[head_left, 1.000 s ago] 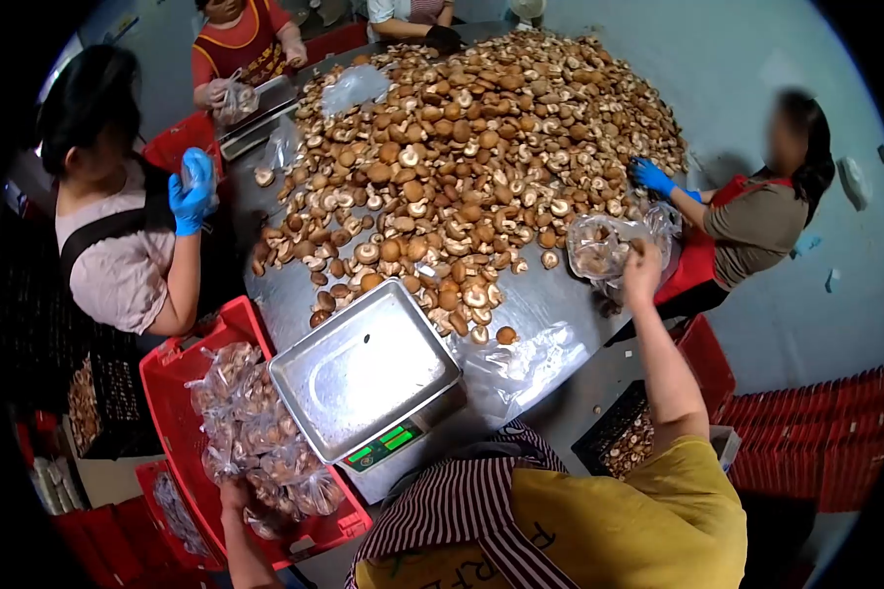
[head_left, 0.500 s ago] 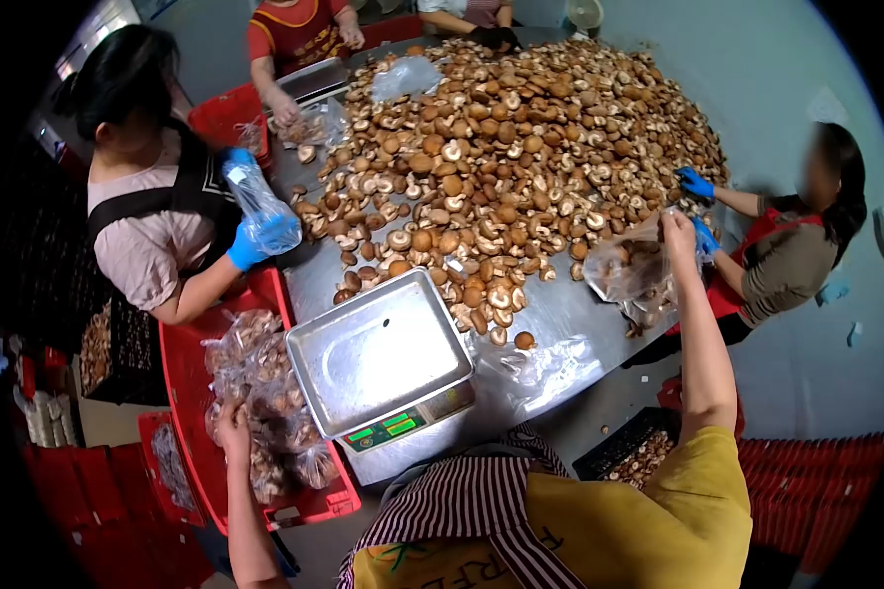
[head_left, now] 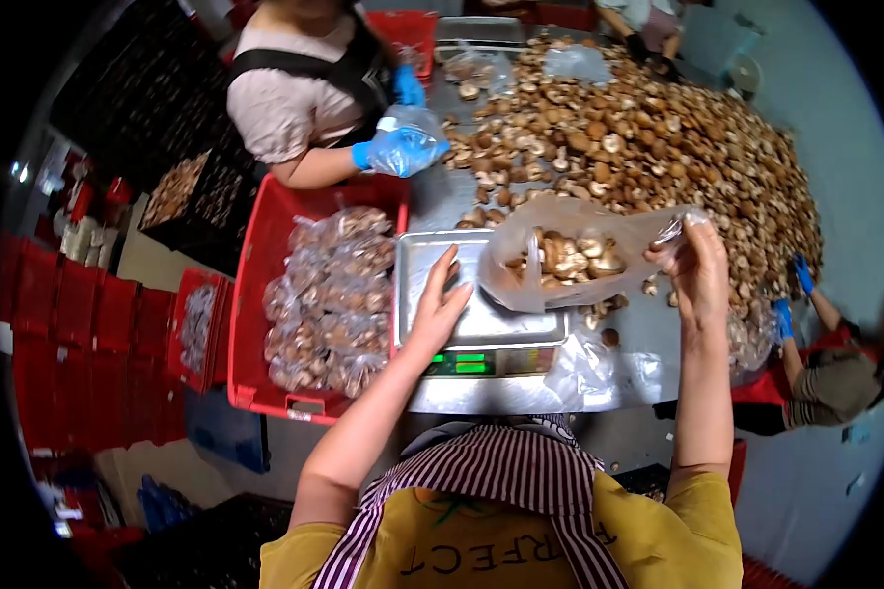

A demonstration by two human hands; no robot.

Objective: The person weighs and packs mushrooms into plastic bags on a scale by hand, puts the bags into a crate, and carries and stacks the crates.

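My right hand pinches the gathered edge of a clear plastic bag with several mushrooms inside. The bag hangs over the right part of a metal tray, its wide mouth toward the left. My left hand is over the tray's left part with its fingers spread and nothing in it, apart from the bag. Under the tray sits a scale with a lit green display. Beyond the bag, a large heap of loose mushrooms covers much of the metal table.
A red crate of filled bags stands left of the scale. Beside it, a co-worker in blue gloves holds a plastic bag. Another co-worker is at the right. Empty-looking plastic film lies right of the scale.
The view has turned left. My right hand has brought the bag from the table's right side to the tray. My left hand has left the bags in the red crate and is now over the tray.
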